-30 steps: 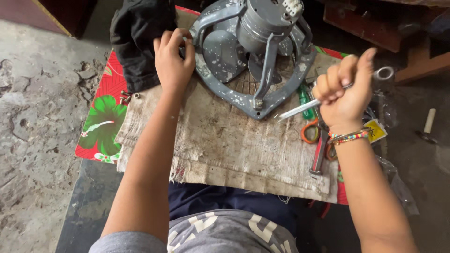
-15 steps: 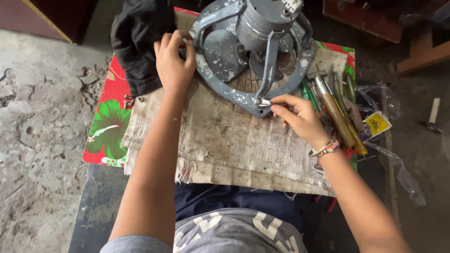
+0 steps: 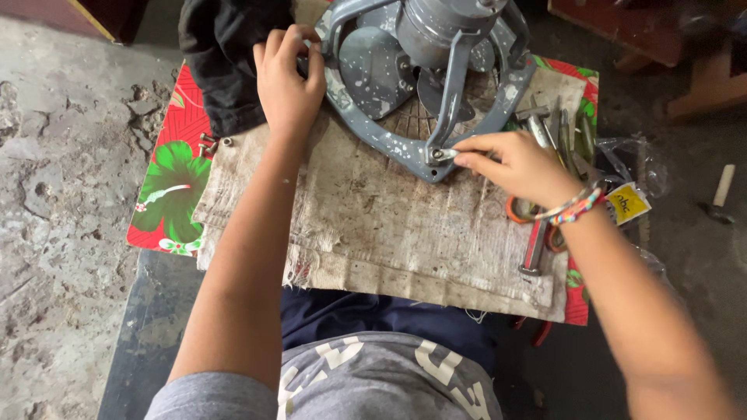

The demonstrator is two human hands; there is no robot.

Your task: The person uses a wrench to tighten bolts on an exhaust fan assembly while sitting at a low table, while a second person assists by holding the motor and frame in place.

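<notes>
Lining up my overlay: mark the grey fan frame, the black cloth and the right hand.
grey fan frame [image 3: 372,134]: head view, lower left rim.
black cloth [image 3: 222,47]: head view, middle of the bundle.
right hand [image 3: 520,165]: head view, back of the hand.

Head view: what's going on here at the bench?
A person is working on a grey fan frame with its motor, set on a worn cloth over a red floral mat. The left hand grips the frame's rim beside a black cloth. The right hand pinches a small metal fastener at the frame's near corner. Hand tools lie to the right.
</notes>
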